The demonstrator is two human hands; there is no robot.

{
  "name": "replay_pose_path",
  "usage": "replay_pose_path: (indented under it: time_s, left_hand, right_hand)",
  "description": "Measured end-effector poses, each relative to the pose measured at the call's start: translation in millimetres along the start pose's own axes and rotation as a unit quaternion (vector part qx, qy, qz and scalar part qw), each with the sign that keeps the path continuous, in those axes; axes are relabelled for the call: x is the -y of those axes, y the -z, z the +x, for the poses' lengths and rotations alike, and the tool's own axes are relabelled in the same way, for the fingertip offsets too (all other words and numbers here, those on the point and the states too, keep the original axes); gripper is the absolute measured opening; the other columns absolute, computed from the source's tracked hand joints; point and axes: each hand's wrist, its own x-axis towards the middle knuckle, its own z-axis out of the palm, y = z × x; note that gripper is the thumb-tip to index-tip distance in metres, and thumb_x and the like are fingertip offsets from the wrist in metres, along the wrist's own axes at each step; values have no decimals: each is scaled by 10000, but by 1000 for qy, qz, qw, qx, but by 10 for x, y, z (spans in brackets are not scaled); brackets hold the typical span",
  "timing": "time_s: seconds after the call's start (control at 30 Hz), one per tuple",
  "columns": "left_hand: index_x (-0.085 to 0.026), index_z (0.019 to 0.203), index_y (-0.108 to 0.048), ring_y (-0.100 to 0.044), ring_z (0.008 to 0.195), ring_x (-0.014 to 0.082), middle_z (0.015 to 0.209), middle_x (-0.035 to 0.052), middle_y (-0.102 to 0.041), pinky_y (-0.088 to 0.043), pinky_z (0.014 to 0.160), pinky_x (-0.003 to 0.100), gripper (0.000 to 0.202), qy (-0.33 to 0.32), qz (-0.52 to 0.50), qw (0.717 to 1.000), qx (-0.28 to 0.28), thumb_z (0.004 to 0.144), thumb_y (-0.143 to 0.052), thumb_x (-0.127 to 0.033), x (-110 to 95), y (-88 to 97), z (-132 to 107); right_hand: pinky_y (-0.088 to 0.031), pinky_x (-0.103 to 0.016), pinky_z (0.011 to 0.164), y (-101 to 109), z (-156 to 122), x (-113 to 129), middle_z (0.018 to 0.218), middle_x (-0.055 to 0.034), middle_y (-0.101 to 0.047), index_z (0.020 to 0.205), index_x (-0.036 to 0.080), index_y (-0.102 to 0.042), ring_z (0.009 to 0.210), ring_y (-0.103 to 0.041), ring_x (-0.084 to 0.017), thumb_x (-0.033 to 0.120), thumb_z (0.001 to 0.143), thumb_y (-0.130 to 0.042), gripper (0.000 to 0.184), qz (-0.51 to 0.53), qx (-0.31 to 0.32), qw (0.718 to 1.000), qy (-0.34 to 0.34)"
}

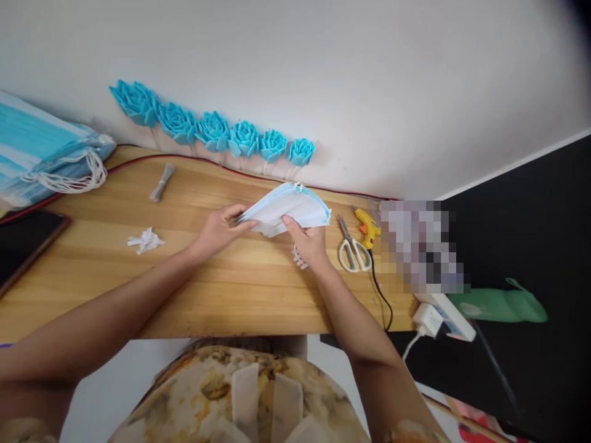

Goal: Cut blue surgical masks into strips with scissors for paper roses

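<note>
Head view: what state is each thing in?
Masks, bent
Left hand, pinching masks
Right hand, pinching masks
Mask pile, unheld
Scissors, lying flat
Glue gun, lying sideways
Blue flowers, petals open
Thin strip bundle, tied
White scraps, loosely heaped
Flat device, screen dark
White plug, plugged in

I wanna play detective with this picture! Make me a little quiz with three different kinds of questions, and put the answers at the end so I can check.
1. Count: how many blue flowers are in the row along the wall?

2. True or false: the scissors lie on the wooden table beside the yellow glue gun.

3. Pick one: what are the left hand and the right hand holding?
A) blue flowers
B) blue-and-white face masks
C) the yellow glue gun

Key: 1. Six. 2. True. 3. B.
</note>
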Motion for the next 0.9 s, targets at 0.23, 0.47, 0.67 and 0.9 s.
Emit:
replay_pose_path:
  time_s: [0.23, 0.47, 0.67, 0.9]
  left_hand:
    - [-189, 896, -745, -703, 936, 286, 980, 66, -783, -558, 864, 388, 381, 20, 29, 999, 5, 704, -760, -518, 133, -74, -10]
    - [-129, 884, -755, -702, 915, 283, 934, 89, -774, -564, 831, 406, 430, 44, -31, 999, -1, 712, -753, -523, 111, -77, -40]
    - [-121, 1002, -750, -686, 971, 289, 1024, 100, -769, -546, 858, 394, 574, 70, -44, 996, 17, 648, -798, -570, 139, -54, 7]
    - [-148, 810, -737, -635, 763, 196, 801, 31, -730, -511, 699, 303, 438, 59, -50, 997, 5, 664, -795, -557, 204, -38, 28]
  right_hand:
    - [-554, -362, 839, -62, -55, -40, 942, -68, -792, 912, 202, -759, 902, -725, -256, 465, 852, -663, 286, -67, 71, 995, 5]
    - [-512, -292, 676, -32, -64, -1, 752, -42, -756, 813, 178, -748, 695, -682, -195, 454, 880, -618, 312, -87, 61, 993, 46]
    - [-523, -288, 691, -88, -45, -139, 833, -46, -771, 887, 170, -756, 743, -690, -195, 420, 833, -650, 277, -44, 84, 995, 27]
    - [-437, -270, 596, -122, -48, -219, 651, -6, -652, 742, 179, -683, 613, -576, -153, 474, 821, -625, 311, -71, 83, 994, -7]
